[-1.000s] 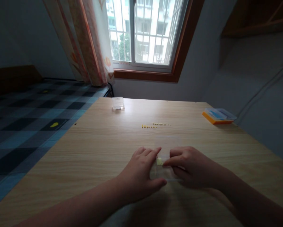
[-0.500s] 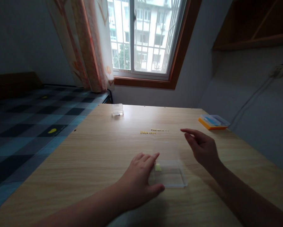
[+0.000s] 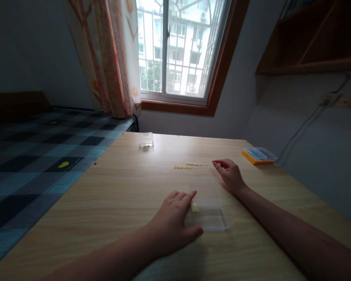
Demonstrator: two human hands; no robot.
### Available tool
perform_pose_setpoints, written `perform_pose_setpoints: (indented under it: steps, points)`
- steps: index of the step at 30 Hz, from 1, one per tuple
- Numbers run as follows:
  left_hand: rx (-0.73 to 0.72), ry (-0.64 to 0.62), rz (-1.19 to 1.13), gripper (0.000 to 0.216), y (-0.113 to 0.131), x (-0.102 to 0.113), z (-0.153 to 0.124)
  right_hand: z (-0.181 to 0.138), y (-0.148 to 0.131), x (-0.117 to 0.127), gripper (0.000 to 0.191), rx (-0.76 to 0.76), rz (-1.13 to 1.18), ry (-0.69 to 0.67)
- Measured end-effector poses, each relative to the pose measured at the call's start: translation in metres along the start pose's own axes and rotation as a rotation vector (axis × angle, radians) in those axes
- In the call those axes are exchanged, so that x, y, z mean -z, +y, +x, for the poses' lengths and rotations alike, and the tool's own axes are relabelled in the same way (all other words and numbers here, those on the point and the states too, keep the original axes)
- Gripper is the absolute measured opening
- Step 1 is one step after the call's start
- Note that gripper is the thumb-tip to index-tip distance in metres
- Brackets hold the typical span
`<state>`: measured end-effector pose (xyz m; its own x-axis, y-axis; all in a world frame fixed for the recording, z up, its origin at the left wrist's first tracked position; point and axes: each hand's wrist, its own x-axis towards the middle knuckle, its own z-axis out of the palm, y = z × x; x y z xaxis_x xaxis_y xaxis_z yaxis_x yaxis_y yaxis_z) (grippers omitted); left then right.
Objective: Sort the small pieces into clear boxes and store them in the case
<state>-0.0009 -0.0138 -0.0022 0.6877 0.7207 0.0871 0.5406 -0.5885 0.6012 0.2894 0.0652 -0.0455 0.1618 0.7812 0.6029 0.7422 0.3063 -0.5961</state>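
Note:
A clear plastic box (image 3: 212,223) lies with its see-through lid folded back, and a small pale-yellow piece (image 3: 195,207) shows inside at its left. My left hand (image 3: 177,220) rests over the left side of this box, thumb and fingers spread apart. Farther back, my right hand (image 3: 228,173) is just right of a row of tiny pale pieces (image 3: 196,164). Its thumb and forefinger are pinched together; anything between them is too small to make out. Left of that row and slightly nearer runs a row of tiny yellow pieces (image 3: 181,167).
A small clear case (image 3: 146,139) stands at the table's far left. On the far right edge sits an orange box with a clear lid (image 3: 257,155). A checked bed (image 3: 61,156) borders the wooden table (image 3: 111,210) on the left; a shelf (image 3: 310,50) hangs upper right.
My right hand has moved left and away from me, up to the right end of the pale row, and its fingertips have drawn together. My left hand stays at the box.

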Motion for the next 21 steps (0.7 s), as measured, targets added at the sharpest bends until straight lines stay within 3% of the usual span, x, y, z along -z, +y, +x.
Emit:
perform_pose_setpoints:
  steps: [5, 12, 21]
  points:
    - [-0.013, 0.019, -0.003, 0.081, -0.002, -0.002, 0.000, 0.020, 0.002, -0.018, 0.026, 0.122, -0.113, -0.041]
    - [-0.005, 0.004, 0.003, 0.083, -0.003, -0.003, 0.001, 0.042, 0.009, -0.043, 0.026, 0.173, -0.209, -0.058]
    - [0.019, 0.007, -0.027, 0.084, -0.002, -0.002, 0.000, 0.046, -0.001, -0.052, 0.030, 0.304, -0.241, -0.158]
